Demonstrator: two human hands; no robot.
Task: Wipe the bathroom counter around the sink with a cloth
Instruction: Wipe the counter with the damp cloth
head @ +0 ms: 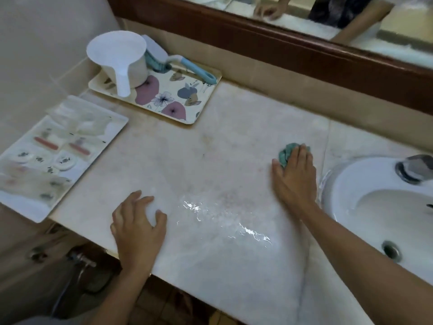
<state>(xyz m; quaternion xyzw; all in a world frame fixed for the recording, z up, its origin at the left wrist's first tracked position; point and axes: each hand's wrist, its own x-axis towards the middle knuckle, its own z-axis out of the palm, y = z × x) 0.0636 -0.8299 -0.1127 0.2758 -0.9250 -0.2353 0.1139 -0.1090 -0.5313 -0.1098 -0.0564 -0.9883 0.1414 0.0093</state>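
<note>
Head view. The cloth (286, 153), a bunched teal wad, lies on the counter (222, 146) just left of the sink (346, 184). The right hand (295, 175) presses flat on it, fingers straight and together, pointing towards the back wall. The left hand (138, 222) holds nothing; its bent, spread fingertips rest near the front edge. A wet patch (225, 219) lies between the hands, nearer the person than the cloth. Judgement: the right hand would draw the cloth back towards it. The packets on the white tray (25, 208) are blurred; no writing is legible.
</note>
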